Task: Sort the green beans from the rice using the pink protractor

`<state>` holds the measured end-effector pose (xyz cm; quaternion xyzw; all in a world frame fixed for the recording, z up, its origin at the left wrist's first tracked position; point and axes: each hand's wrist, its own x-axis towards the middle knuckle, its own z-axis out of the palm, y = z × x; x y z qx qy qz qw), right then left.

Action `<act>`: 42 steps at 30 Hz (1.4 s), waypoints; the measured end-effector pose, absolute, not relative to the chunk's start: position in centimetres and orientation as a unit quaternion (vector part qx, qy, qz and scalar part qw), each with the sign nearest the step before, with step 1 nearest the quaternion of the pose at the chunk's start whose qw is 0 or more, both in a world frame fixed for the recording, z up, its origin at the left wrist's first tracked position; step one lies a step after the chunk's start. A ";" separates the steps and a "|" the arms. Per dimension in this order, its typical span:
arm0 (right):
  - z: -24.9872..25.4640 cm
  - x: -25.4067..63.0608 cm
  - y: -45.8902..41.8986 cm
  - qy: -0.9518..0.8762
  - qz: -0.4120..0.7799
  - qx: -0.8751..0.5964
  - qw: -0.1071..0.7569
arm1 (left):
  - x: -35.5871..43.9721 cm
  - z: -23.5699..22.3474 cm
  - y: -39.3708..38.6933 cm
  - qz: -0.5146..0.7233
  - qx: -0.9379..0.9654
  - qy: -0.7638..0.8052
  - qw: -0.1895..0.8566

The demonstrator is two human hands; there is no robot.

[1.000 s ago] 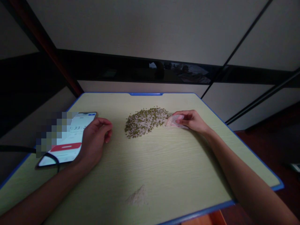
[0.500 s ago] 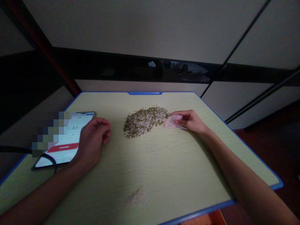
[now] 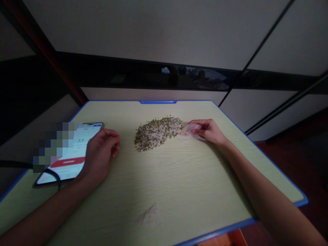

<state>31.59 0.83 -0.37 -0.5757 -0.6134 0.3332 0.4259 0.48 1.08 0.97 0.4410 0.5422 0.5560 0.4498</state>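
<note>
On the table, a spread heap of small green beans mixed with pale grains (image 3: 159, 133) lies in the middle. At its right end, my right hand (image 3: 208, 131) pinches a thin, see-through pinkish plastic piece (image 3: 188, 131) between thumb and fingers. This piece is low over the tabletop, its left edge meeting the heap; its exact shape is unclear. My left hand (image 3: 102, 150) rests left of the heap, beside the phone, with its fingers loosely curled in and nothing visible in them. Near the front lies a small pale pile (image 3: 150, 216), apart from both hands.
A lit phone (image 3: 69, 160) lies at the left, partly behind my left hand, with a black cable (image 3: 52, 172) over its lower corner. The wood-patterned table (image 3: 179, 184) has a blue rim. Behind it stand light cabinet panels (image 3: 143, 34) with a dark glossy band.
The pinkish plastic piece in my right hand has shifted and turned slightly at the heap's right end. My left hand and the heap look nearly the same.
</note>
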 end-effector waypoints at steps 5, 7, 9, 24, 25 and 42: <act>-0.4 31.3 1.0 -0.599 0.309 -0.592 0.442 | 0.5 1.1 0.9 0.555 0.442 0.541 0.452; -0.4 31.1 1.0 -0.592 0.305 -0.598 0.446 | 0.5 1.2 0.9 0.555 0.442 0.542 0.451; -0.3 30.9 1.0 -0.588 0.305 -0.601 0.448 | 0.5 1.2 0.9 0.553 0.441 0.545 0.450; -0.3 30.8 0.9 -0.587 0.308 -0.597 0.452 | 0.5 1.1 0.9 0.551 0.441 0.546 0.451; -0.3 30.7 0.9 -0.585 0.307 -0.598 0.454 | 0.5 1.1 0.9 0.551 0.441 0.547 0.451; -0.4 30.6 1.1 -0.587 0.311 -0.594 0.453 | 0.6 1.2 0.9 0.551 0.442 0.546 0.451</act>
